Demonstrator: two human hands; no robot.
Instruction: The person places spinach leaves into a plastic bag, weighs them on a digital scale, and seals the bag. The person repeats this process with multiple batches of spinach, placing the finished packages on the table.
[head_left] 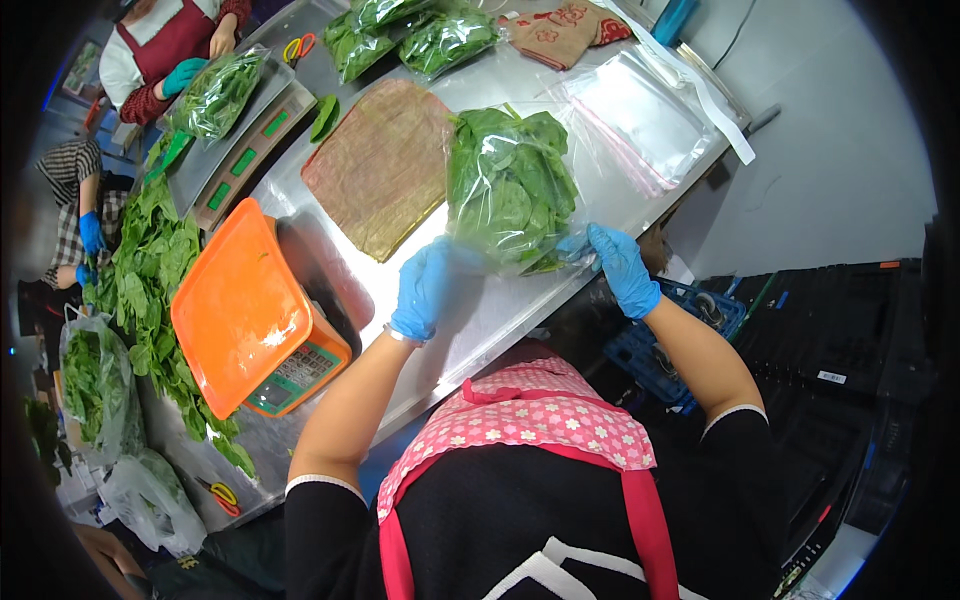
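A: Where do we find the clear plastic bag of broad green leaves (pixel 510 185)?
B: We see it lying on the shiny steel table (pixel 500 310), toward the near edge, between the two hands.

A: What do we make of the fingers?
B: At the bag's near right corner, we see the blue-gloved right hand (pixel 622 272) pinching the film between thumb and fingers. The blue-gloved left hand (pixel 424 288) is at the near left corner with its fingers bent; it is blurred, so we cannot tell whether they pinch the film.

A: And just around the bag?
B: On its left we have a flat reddish-brown cloth (pixel 385 165); on its right, a stack of flat clear plastic bags (pixel 645 120).

A: Farther out?
B: To the left we see a scale with an orange tray (pixel 240 310), and beyond it a heap of loose green leaves (pixel 150 290). At the far left, a bag of greens (pixel 220 90) rests on a silver scale (pixel 240 150), and a co-worker's teal-gloved hand (pixel 185 76) is against that bag. Near the far edge we spot a folded brown-and-red patterned cloth (pixel 565 35).
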